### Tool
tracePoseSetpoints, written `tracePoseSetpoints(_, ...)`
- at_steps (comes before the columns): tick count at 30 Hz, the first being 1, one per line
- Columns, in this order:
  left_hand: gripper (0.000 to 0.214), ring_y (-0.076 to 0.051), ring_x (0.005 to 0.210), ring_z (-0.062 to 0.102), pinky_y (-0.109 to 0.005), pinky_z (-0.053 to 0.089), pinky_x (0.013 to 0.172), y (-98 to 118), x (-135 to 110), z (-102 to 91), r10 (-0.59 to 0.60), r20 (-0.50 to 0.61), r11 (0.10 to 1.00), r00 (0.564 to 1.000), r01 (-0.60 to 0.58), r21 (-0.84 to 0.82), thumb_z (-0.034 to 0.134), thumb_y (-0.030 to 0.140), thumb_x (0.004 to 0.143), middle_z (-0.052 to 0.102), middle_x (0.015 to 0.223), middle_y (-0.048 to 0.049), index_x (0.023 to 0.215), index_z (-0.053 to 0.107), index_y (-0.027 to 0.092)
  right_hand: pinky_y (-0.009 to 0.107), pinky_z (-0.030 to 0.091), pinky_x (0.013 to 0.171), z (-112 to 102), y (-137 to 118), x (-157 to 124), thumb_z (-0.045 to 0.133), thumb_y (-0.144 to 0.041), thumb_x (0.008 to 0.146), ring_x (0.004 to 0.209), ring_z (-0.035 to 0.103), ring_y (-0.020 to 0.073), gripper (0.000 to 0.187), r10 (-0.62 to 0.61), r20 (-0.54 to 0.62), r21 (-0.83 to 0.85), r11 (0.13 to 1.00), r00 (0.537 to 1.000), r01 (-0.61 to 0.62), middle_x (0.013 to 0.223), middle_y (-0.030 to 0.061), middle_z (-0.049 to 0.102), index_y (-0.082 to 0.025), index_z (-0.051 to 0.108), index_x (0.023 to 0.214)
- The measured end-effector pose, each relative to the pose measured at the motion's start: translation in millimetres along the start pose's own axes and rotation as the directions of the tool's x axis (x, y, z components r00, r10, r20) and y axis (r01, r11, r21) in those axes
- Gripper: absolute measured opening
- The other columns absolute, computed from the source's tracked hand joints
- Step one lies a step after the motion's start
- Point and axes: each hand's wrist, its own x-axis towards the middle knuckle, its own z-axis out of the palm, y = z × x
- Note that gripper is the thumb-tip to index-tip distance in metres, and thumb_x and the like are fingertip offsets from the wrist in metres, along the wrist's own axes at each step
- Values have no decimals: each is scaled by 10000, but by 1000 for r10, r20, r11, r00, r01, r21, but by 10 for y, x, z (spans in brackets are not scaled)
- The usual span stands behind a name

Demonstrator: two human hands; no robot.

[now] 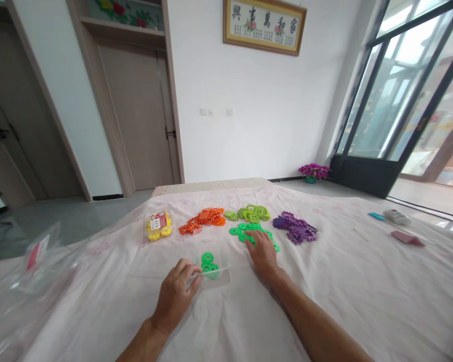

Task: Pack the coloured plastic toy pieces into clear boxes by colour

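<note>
My left hand (178, 291) grips the near left edge of a clear plastic box (222, 279) between thumb and fingers. Several green gear-shaped plastic pieces (209, 265) lie inside it, and its clear lid seems to be folded out to the left. My right hand (262, 252) rests over a loose pile of the same green pieces (245, 227), fingers reaching onto them and slightly apart. The hand covers part of that pile. I see no piece lifted in its fingers.
Beyond the hands lie piles of orange pieces (206, 217), lime-green pieces (254, 213) and purple pieces (296, 229). A clear box of yellow pieces (158, 225) stands at left. Clear plastic bags (33, 271) are far left; a pink cloth-like item (407, 238) is right.
</note>
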Motion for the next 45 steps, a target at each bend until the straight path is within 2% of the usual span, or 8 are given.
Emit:
tracePoseSetpoints(4,115,-155,825,633,-275,520,760,4,8,8,7,-8,1000,1000,-7,4,521,261,925,608,896,-28,927,630,226,383,352,895,-129,192,19,615,-402,847,1061,497,274,354,98,60,-259,963,993,-80,1167,90,633,-250,639,1165)
tracePoseSetpoints(8,116,-153,823,637,-273,523,756,16,22,0,10,-11,1000,1000,-10,4,514,259,928,607,894,-26,924,625,226,398,314,895,-142,225,12,614,-431,841,1093,470,300,326,91,133,-341,939,987,-41,1146,104,644,-245,661,1105)
tracePoseSetpoints(14,110,-157,825,638,-272,529,749,23,15,-15,16,-18,1000,1000,-16,2,520,253,921,613,894,-27,926,628,233,394,300,903,-122,160,-6,593,-413,859,1067,487,274,249,-1,229,-265,962,973,64,1013,62,690,-291,697,1049)
tracePoseSetpoints(19,109,-157,837,638,-271,527,763,-2,9,-2,16,-16,1000,1000,-16,-4,525,232,915,618,901,-24,941,631,233,399,300,898,-153,107,-34,637,-446,811,1052,486,279,353,-7,202,-266,962,979,61,1051,78,675,-275,679,1117)
tracePoseSetpoints(27,112,-157,835,643,-274,534,758,18,14,-9,16,-14,1000,1000,-16,-19,513,239,923,614,898,-30,938,623,230,398,307,858,-124,77,-36,592,-420,865,1007,487,280,246,-22,235,-306,947,972,95,970,84,675,-266,704,1020)
tracePoseSetpoints(32,109,-158,839,643,-275,534,760,28,18,-16,3,-14,1000,1000,-4,-25,517,245,920,615,899,-27,930,625,233,394,319,851,-82,68,-56,610,-400,844,987,494,272,260,7,226,-285,957,974,59,976,72,663,-292,701,1062)
tracePoseSetpoints(37,106,-157,833,645,-272,533,756,22,18,-12,-4,-15,1000,1000,4,-29,525,238,915,618,898,-26,927,630,232,399,320,852,-59,63,-52,561,-465,875,990,494,269,249,0,199,-254,966,980,51,972,67,662,-306,727,970)
tracePoseSetpoints(45,112,-160,847,643,-284,531,775,6,11,-13,-8,12,999,1000,8,-35,518,247,924,617,914,-31,950,625,231,378,319,842,-46,19,-50,621,-360,824,991,503,260,139,61,171,-206,978,983,-25,902,55,667,-247,695,856)
